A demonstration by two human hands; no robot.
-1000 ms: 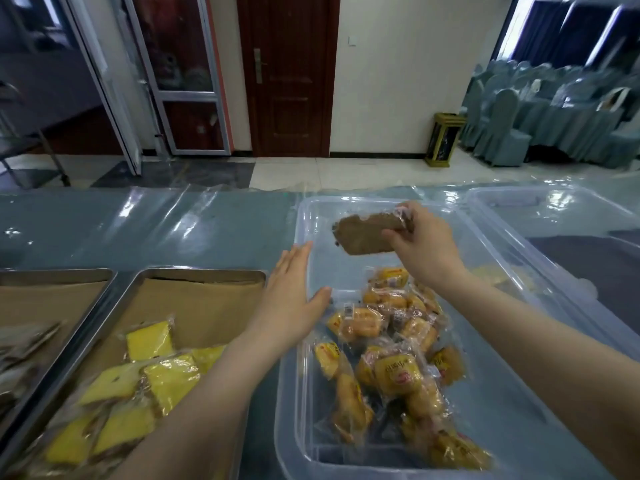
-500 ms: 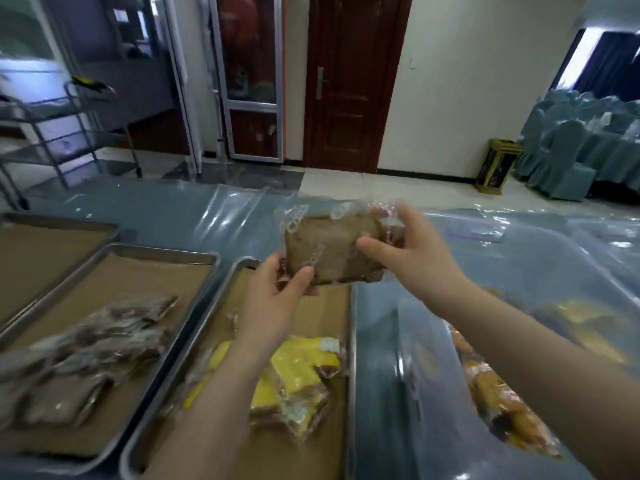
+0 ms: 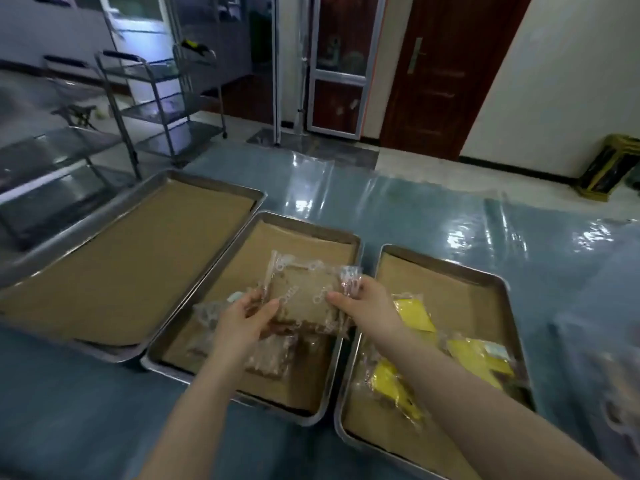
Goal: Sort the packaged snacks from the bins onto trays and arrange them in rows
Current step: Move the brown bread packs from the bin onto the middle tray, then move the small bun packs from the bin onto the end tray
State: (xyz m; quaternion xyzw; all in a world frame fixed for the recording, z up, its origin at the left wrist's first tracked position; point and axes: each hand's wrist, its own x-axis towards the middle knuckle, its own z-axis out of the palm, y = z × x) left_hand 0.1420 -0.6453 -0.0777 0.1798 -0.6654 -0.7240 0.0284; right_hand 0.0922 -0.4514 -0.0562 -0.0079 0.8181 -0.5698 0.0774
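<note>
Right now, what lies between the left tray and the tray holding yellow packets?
The middle tray, lined with paper and holding brown packets, as the head view shows.

Brushed-metal trays (image 3: 304, 233), glossy plastic-wrapped snack (image 3: 304, 296)

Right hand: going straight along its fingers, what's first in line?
The right hand grips the brown snack packet; past that, probably the bare paper liner of the middle tray, though height is unclear.

The middle tray (image 3: 311, 225) is silver metal lined with brown paper; the left tray (image 3: 221, 181) and right tray (image 3: 450, 263) beside it match. Above the middle tray, the snack (image 3: 301, 296) is brown in a clear wrapper printed with white rings. Right of the middle tray, the yellow snacks (image 3: 414, 315) are bright yellow. The tabletop (image 3: 415, 216) is glossy blue-grey.
</note>
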